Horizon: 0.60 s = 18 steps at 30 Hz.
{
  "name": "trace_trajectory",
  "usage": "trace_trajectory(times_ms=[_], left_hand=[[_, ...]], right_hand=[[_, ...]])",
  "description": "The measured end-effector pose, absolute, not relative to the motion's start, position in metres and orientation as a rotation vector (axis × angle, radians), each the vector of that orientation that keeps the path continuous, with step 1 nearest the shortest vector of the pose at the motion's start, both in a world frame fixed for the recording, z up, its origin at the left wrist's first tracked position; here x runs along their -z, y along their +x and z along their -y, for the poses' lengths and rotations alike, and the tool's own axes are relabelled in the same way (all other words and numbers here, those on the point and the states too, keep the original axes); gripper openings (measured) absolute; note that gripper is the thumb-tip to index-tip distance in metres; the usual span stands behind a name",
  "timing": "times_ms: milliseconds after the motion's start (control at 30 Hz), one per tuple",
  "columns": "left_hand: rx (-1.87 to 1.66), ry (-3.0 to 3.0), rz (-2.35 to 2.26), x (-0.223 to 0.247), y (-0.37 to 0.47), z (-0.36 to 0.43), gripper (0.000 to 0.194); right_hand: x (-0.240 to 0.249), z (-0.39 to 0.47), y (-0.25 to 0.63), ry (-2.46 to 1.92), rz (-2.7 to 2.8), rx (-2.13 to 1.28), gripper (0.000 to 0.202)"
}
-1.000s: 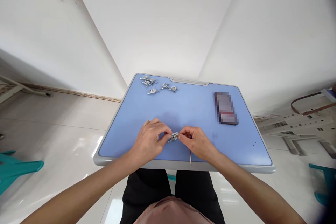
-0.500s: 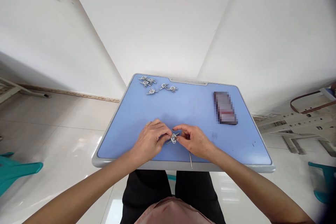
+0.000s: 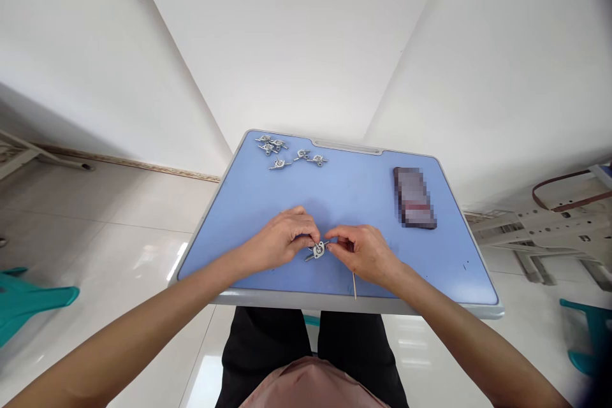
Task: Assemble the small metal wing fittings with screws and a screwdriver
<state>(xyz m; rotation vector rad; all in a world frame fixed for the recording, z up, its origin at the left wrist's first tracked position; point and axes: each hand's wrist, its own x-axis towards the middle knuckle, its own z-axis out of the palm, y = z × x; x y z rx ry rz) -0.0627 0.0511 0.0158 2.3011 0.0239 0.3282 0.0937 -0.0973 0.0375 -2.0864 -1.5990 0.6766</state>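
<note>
A small silvery metal fitting (image 3: 318, 250), with a rounded plate and thin arms sticking out, is between my hands near the front of the blue table. My left hand (image 3: 289, 239) closes thumb and forefinger on its upper left side. From the right, the thumb and forefinger of my right hand (image 3: 366, 252) come together at the tip of the fitting's upper arm; whether they grip it is hard to tell. A thin rod (image 3: 354, 285) is tucked in my right hand and sticks out below the palm, its upper part hidden.
Several similar metal fittings (image 3: 279, 164) lie at the table's back left. A blurred dark phone-like object (image 3: 415, 197) rests on the right of the blue tabletop (image 3: 229, 217). White walls stand behind; teal stools (image 3: 36, 303) are on the floor at both sides.
The fitting has turned slightly between my fingers. My right hand has shifted a little right and away from me, its fingertips moving from the plate to the arm's tip; the rod moved with it.
</note>
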Motion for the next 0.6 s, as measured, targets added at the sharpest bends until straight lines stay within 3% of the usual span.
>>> trace_trajectory(times_ms=[600], left_hand=[[-0.142, 2.336, 0.203, -0.030, -0.048, -0.068, 0.028]], right_hand=[[-0.034, 0.108, 0.095, -2.154, 1.527, -0.718, 0.018]])
